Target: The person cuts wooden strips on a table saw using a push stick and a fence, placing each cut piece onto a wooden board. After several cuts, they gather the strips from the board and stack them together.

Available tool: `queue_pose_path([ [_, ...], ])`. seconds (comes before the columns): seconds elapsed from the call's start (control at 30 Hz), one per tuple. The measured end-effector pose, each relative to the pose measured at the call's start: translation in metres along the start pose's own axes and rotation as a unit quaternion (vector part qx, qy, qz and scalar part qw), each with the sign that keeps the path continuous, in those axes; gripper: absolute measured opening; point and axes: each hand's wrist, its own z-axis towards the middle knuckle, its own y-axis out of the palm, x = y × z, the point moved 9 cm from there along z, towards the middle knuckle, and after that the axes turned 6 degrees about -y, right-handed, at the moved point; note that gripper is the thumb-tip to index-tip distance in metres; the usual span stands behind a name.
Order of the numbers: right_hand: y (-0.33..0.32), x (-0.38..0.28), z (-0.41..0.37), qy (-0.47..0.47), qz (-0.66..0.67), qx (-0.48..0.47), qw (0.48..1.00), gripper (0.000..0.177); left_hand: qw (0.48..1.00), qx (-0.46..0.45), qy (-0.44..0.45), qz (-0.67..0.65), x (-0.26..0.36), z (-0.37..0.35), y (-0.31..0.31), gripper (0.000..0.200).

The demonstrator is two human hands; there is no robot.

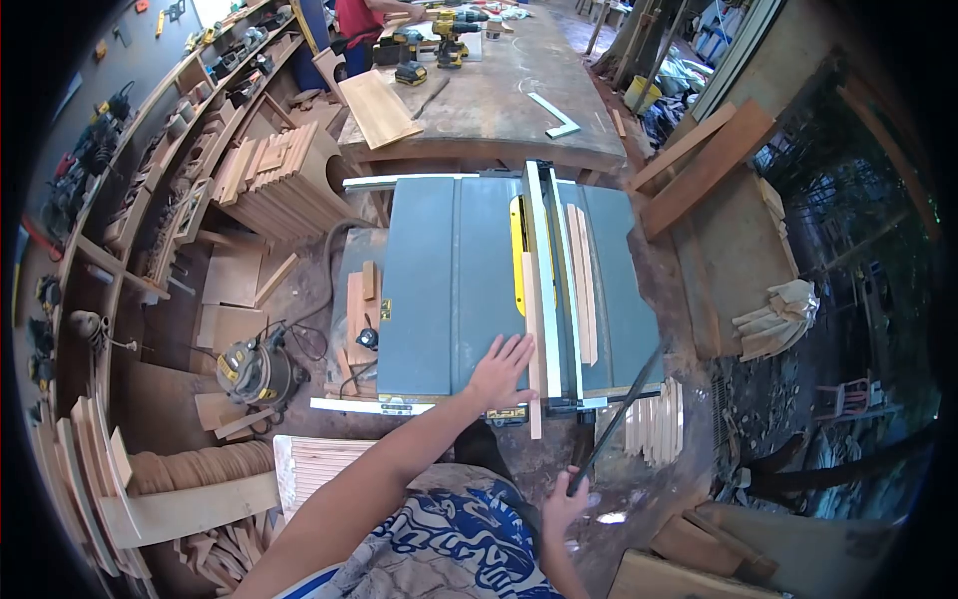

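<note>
My left hand (pixel 502 373) rests on the near part of the table saw (pixel 419 290), its fingers stretched out and touching the side of a narrow wooden strip (pixel 534 349). The strip lies along the fence (pixel 555 290), and its near end juts past the saw's front edge. Further along it is the yellow throat plate (pixel 518 240); I cannot make out the blade. Lower right, my right hand (pixel 565 502) is closed around the lower end of a long dark stick (pixel 621 414), which slants up over the saw's front right corner. More thin strips (pixel 582 285) lie right of the fence.
Behind the saw stands a workbench (pixel 489 100) with cordless drills (pixel 451 40), a white square (pixel 555 117) and a board (pixel 379 108). A person in red (pixel 357 20) is at its far side. A shop vacuum (pixel 261 369) and stacked wood stand left.
</note>
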Motion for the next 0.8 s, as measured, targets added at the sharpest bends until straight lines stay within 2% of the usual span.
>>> queue_pose_path([
  [0.07, -0.015, -0.045, -0.026, 0.046, -0.007, -0.106, 0.993, 0.039, 1.0, 0.001, 0.001, 0.021, -0.007, 0.008, 0.003, 0.106],
  [0.1, -0.027, -0.049, -0.031, 0.049, -0.008, -0.105, 0.993, 0.039, 1.0, -0.001, 0.002, 0.02, -0.01, 0.013, 0.003, 0.106],
  [0.17, -0.039, -0.075, -0.048, -0.111, -0.09, -0.185, 0.972, 0.05, 0.999, 0.002, 0.005, 0.032, -0.017, 0.021, 0.002, 0.105],
  [0.2, -0.046, -0.081, -0.054, -0.11, -0.091, -0.183, 0.973, 0.05, 1.0, 0.001, 0.006, 0.031, -0.02, 0.026, 0.0, 0.105],
  [0.27, -0.05, -0.101, -0.075, -0.201, -0.238, -0.228, 0.922, 0.057, 1.0, -0.002, -0.002, 0.031, -0.027, 0.032, 0.002, 0.106],
  [0.4, -0.059, -0.108, -0.105, -0.18, -0.281, -0.271, 0.903, 0.06, 0.998, -0.026, -0.01, 0.054, -0.039, 0.044, 0.012, 0.107],
  [0.47, -0.063, -0.095, -0.115, -0.161, -0.334, -0.307, 0.876, 0.062, 0.998, -0.027, -0.014, 0.06, -0.041, 0.048, 0.009, 0.107],
  [0.6, -0.059, -0.098, -0.121, -0.138, -0.347, -0.294, 0.88, 0.066, 0.997, -0.034, -0.012, 0.062, -0.045, 0.053, 0.009, 0.107],
  [0.8, -0.029, -0.1, -0.106, -0.098, -0.408, -0.3, 0.857, 0.076, 0.998, -0.031, -0.01, 0.062, -0.052, 0.065, 0.006, 0.105],
])
